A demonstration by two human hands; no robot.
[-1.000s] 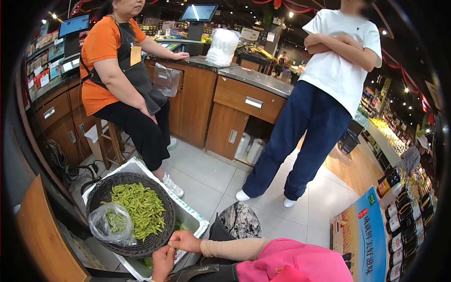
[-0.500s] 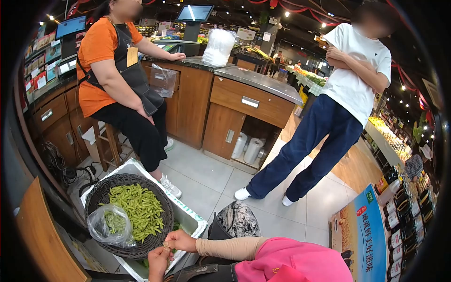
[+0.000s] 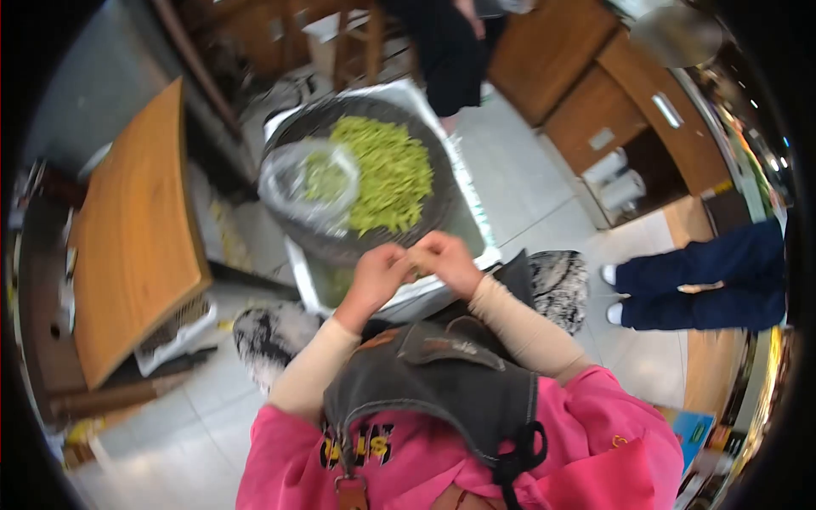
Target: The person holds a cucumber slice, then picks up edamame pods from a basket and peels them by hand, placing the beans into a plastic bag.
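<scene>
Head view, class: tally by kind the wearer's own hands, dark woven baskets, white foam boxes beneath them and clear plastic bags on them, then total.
Left hand and right hand: 2
Woven basket: 1
Foam box: 1
Plastic bag: 1
Total: 5

I'm standing in a shop, a food store by the look of it. A dark woven basket holds a heap of loose green pods and a clear plastic bag. Right of the basket stands a wooden counter with metal-handled drawers, pale rolls lying in its open compartment. Farther right of the basket, bright lights dot a dark hall. Pale floor tiles spread beside the basket, plain and public.
</scene>
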